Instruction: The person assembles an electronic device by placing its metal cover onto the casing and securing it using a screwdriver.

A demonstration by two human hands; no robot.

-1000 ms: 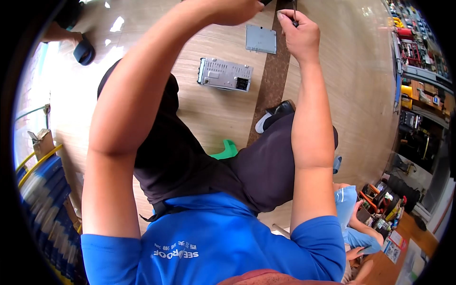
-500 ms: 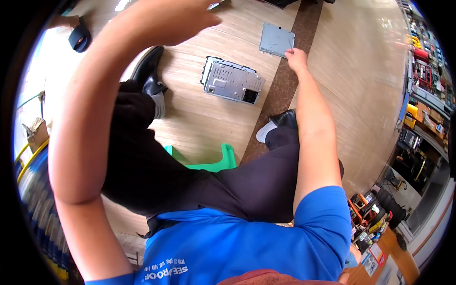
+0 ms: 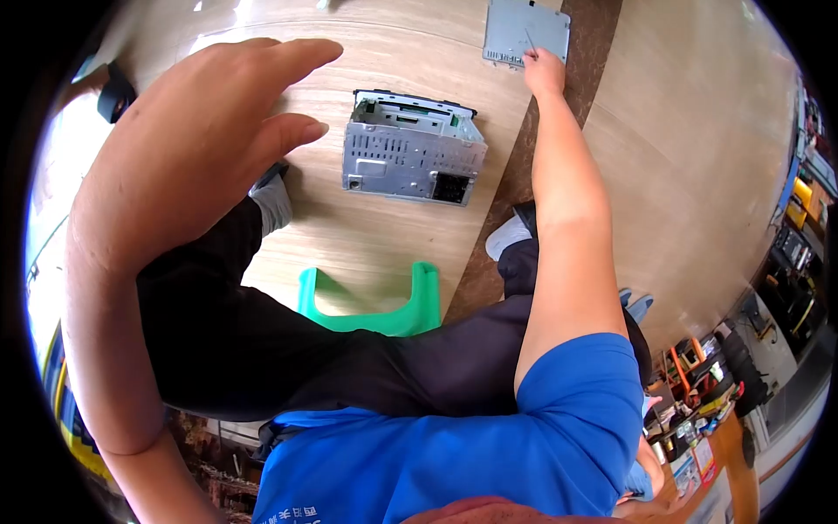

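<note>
My left hand (image 3: 218, 131) hovers at the left, close to the camera, its thumb and fingers apart with nothing between them. On the floor stands a metal car stereo unit (image 3: 410, 166), its top side open, so that some green inner parts show. Farther off, at the top, lies a flat grey metal cover plate (image 3: 524, 26). At the plate's near edge, my right hand (image 3: 546, 73) is closed around a thin, dark rod-like tool (image 3: 529, 38). The tool's tip overlaps the plate; whether it touches cannot be made out.
A green plastic stool (image 3: 371, 321) is below me, between my legs. A dark brown strip (image 3: 502, 201) crosses the tiled floor. Tools and boxes crowd a bench (image 3: 698, 393) at the lower right. Part of another person shows at the upper left, with a dark sandal (image 3: 115, 94).
My left hand has come back toward me and now shows open fingers. The view has shifted, and the stereo unit's open top shows more. My right hand keeps the tool at the plate.
</note>
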